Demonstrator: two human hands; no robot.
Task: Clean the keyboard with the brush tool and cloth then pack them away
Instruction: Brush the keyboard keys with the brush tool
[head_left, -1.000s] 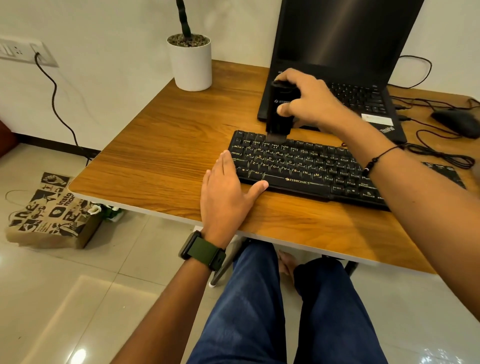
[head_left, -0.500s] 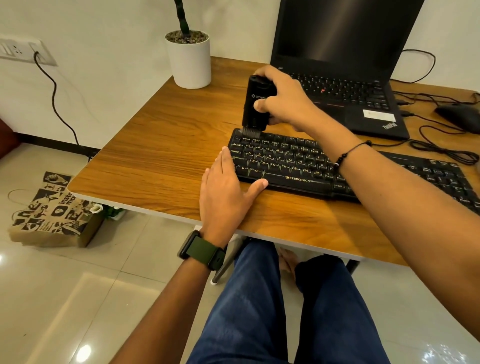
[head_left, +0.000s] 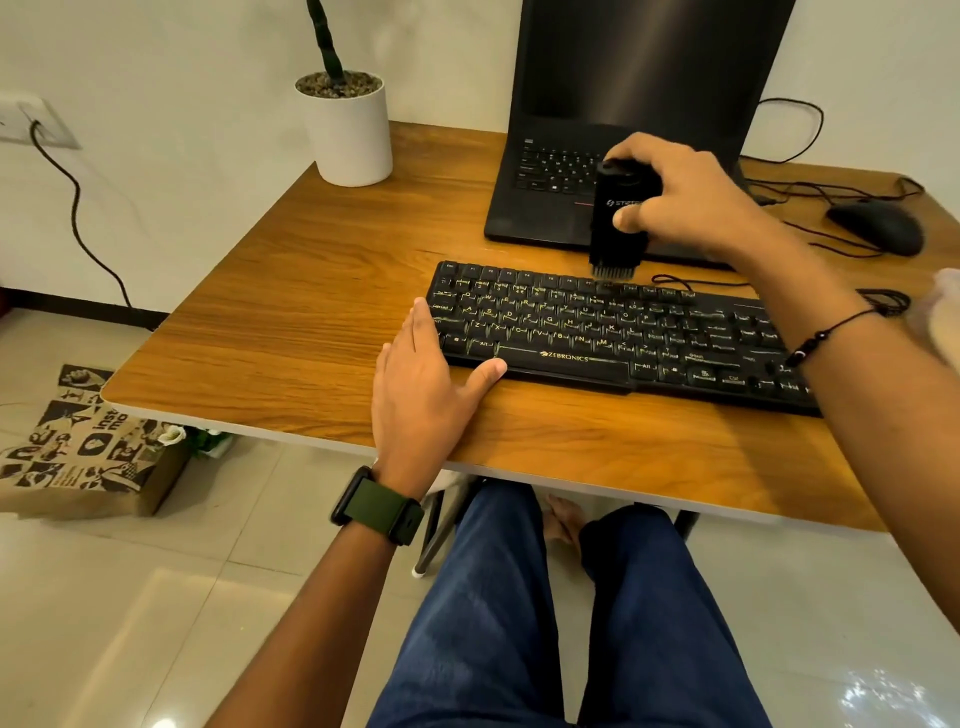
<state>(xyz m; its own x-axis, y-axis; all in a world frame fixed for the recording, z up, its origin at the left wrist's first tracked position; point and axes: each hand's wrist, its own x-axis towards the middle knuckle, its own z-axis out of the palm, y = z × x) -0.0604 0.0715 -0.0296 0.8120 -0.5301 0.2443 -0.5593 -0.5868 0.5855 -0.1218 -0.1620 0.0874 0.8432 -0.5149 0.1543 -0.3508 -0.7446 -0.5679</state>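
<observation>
The single head-worn wide-angle view looks forward and steeply down, close over the counter (head_left: 270, 312), with floor filling the lower frame.

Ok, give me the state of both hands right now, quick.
Left hand: open, flat on the desk against the keyboard, holding nothing.
Right hand: closed around the black brush tool, bristles down just above the top key row.

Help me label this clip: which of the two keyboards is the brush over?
The separate black keyboard nearest the person; the brush tool in the right hand points bristles-down above its top row, not the laptop keys behind.
</observation>
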